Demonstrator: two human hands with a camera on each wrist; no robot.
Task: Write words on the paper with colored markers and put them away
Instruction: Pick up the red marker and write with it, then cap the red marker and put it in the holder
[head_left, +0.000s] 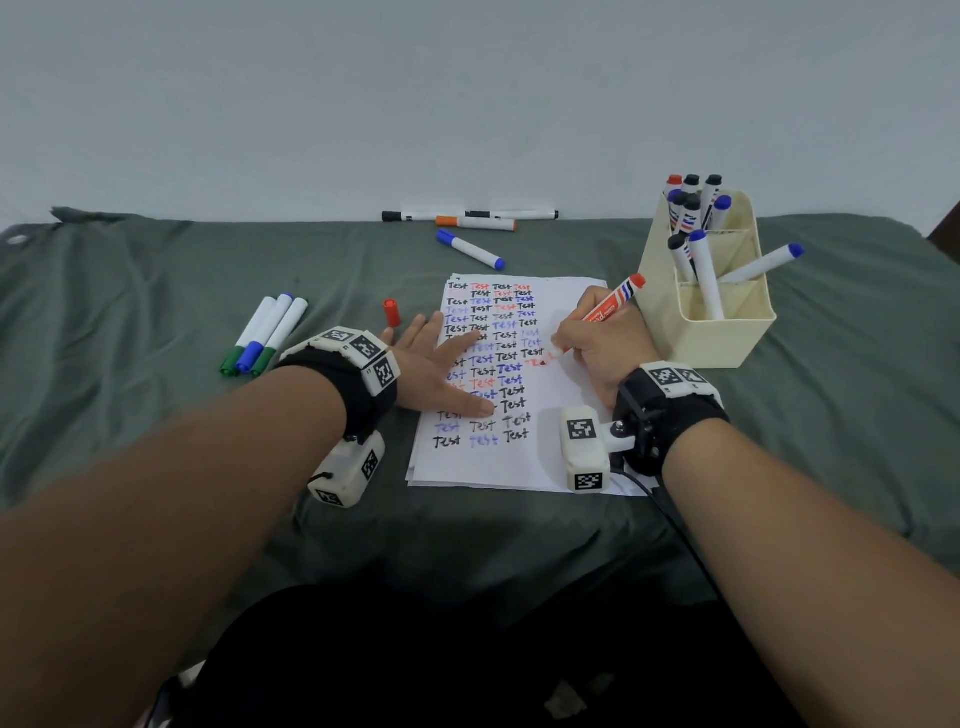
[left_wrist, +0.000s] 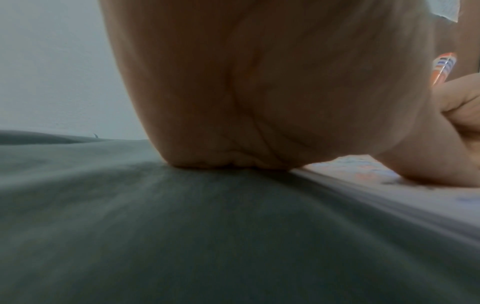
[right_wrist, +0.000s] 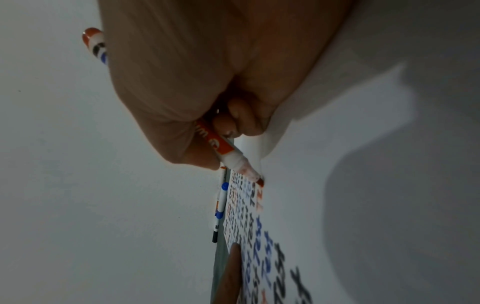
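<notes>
While pinched, red marker (head_left: 597, 316) within right grip (head_left: 597, 353)

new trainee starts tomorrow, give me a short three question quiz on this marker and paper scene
1. True or false: the left hand lies flat on the white sheet of paper.
2. Which colour is the marker that the right hand grips? A blue, B red, C green.
3. Fill in: the loose red marker cap lies on the green cloth just to the ____ of the paper.

Key
1. True; its straight fingers press the sheet.
2. B; the red marker has its tip on the paper, at a half-written red word.
3. Left, just beyond the left hand's fingers.
</notes>
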